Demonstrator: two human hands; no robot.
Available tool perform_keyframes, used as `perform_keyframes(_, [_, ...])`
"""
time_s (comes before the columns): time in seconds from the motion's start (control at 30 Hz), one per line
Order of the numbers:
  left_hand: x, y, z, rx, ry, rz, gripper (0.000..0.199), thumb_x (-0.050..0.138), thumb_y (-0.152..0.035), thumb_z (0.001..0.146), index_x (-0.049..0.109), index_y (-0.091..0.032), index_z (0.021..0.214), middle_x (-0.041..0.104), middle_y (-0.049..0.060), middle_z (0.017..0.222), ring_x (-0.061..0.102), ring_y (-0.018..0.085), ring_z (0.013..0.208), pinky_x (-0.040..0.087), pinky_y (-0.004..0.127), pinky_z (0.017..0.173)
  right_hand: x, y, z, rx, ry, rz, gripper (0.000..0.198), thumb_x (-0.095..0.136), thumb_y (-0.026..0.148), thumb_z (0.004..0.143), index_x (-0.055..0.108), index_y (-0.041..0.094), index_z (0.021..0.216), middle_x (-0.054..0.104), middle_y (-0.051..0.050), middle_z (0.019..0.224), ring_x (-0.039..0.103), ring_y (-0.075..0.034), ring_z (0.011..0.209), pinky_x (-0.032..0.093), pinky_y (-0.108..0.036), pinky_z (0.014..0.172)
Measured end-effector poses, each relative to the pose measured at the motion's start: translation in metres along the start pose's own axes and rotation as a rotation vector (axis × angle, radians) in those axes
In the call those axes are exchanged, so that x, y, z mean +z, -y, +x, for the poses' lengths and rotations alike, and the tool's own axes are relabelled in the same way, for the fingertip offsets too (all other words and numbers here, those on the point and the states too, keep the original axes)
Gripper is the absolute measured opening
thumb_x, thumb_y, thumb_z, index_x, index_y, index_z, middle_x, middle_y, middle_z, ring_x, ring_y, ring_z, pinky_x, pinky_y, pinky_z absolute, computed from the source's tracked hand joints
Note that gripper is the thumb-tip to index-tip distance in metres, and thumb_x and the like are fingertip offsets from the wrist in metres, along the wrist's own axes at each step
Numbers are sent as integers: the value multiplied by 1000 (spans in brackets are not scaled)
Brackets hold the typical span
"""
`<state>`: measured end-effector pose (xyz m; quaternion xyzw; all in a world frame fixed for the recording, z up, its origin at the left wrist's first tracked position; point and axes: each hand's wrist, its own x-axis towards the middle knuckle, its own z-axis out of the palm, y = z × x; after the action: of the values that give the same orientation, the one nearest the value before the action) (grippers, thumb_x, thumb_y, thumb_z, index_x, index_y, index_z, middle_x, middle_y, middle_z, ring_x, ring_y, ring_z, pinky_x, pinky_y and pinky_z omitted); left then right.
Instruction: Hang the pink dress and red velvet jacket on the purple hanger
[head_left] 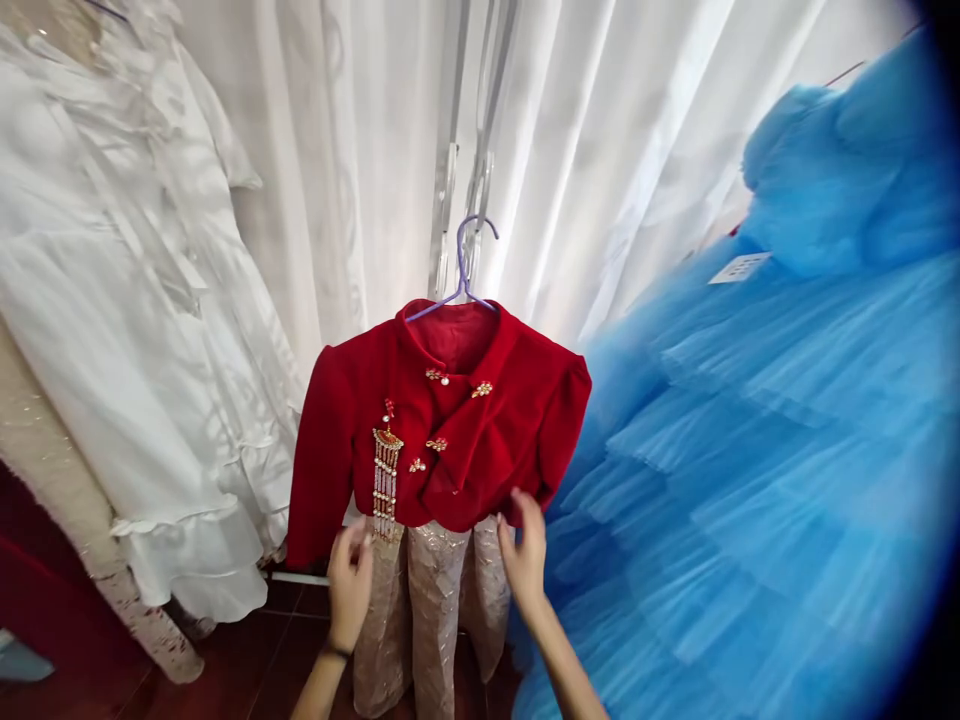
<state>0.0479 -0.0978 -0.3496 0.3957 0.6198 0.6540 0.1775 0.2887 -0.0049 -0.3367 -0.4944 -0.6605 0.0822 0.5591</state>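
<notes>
A short red velvet jacket (495, 440) hangs from a purple hanger (463, 270). It has a stand collar, gold floral fastenings with pearls, and a beaded tassel (385, 480) on its left side in view. The front overlap lies loose and folded. Below its hem shows a pale gold, shiny skirt (435, 600). My left hand (350, 585), fingers loosely curled and slightly apart, is by the skirt's left edge, just under the tassel. At the right of the jacket's hem, my right hand (525, 555) has thumb and fingers spread; whether they touch the cloth I cannot tell.
White ruffled dresses (142, 300) hang at the left, and a big blue tiered tulle dress (750, 450) with a white tag (740, 268) fills the right. A white curtain (390, 130) and metal handles (450, 190) are behind. Dark red floor tiles (240, 660) show below.
</notes>
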Motion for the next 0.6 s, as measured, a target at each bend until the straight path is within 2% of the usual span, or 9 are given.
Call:
perform_keyframes(0.07, [33, -51, 37, 240, -94, 16, 37, 54, -44, 89, 58, -21, 118, 58, 18, 125, 62, 30, 112, 53, 49, 97, -1, 37, 70, -150, -174, -160, 80, 59, 54, 83, 36, 14, 149, 36, -25, 152, 33, -37, 145, 32, -63, 115])
perform_keyframes(0.13, [69, -104, 73, 438, -142, 89, 56, 57, -41, 88, 46, -14, 136, 37, 26, 148, 50, 32, 132, 49, 48, 104, 4, 68, 123, -228, -167, -281, 115, 67, 65, 74, 10, 7, 156, 5, -31, 160, 5, -43, 151, 22, -71, 114])
perform_keyframes(0.2, [93, -141, 101, 497, -240, 279, 76, 67, -41, 82, 37, -6, 143, 19, 32, 155, 23, 41, 148, 28, 60, 118, 12, 88, 156, -239, -128, -368, 126, 70, 64, 71, -3, 5, 156, -11, -32, 160, -9, -47, 149, 15, -77, 110])
perform_keyframes(0.27, [98, -158, 120, 470, -314, 423, 86, 72, -38, 77, 32, -2, 145, 9, 36, 157, 4, 47, 151, 10, 67, 119, 14, 95, 174, -216, -135, -430, 117, 68, 54, 75, -1, 6, 156, -13, -31, 160, -11, -49, 148, 10, -80, 108])
perform_keyframes(0.37, [68, -158, 138, 456, -383, 493, 90, 73, -30, 76, 29, -3, 149, 8, 34, 159, 1, 47, 151, 4, 68, 119, -7, 89, 193, -228, -164, -478, 86, 56, 30, 83, 17, 13, 158, -3, -22, 165, -8, -46, 150, 7, -80, 108])
perform_keyframes(0.43, [31, -155, 149, 539, -365, 498, 84, 70, -25, 76, 34, -9, 150, 15, 28, 160, 8, 45, 151, 6, 63, 121, -38, 79, 212, -318, -67, -430, 76, 47, 16, 81, 32, 19, 155, 14, -14, 165, 2, -39, 153, 12, -75, 113])
perform_keyframes(0.5, [-10, -157, 168, 649, -242, 465, 70, 62, -18, 79, 45, -16, 146, 28, 20, 158, 22, 39, 149, 15, 55, 123, -76, 66, 244, -417, 138, -279, 71, 42, 10, 77, 47, 19, 147, 38, -12, 157, 26, -32, 149, 26, -63, 116])
perform_keyframes(0.57, [-47, -166, 196, 702, -85, 373, 54, 52, -13, 80, 61, -19, 133, 48, 14, 147, 42, 32, 139, 29, 47, 120, -109, 56, 284, -420, 324, -89, 63, 40, 10, 77, 59, 17, 136, 60, -12, 137, 55, -26, 129, 42, -51, 107])
perform_keyframes(0.6, [-60, -172, 214, 691, -45, 308, 46, 49, -13, 80, 68, -19, 122, 58, 11, 136, 52, 30, 130, 35, 44, 116, -120, 54, 304, -385, 368, -18, 57, 40, 11, 79, 64, 16, 130, 68, -12, 127, 63, -24, 117, 47, -48, 100])
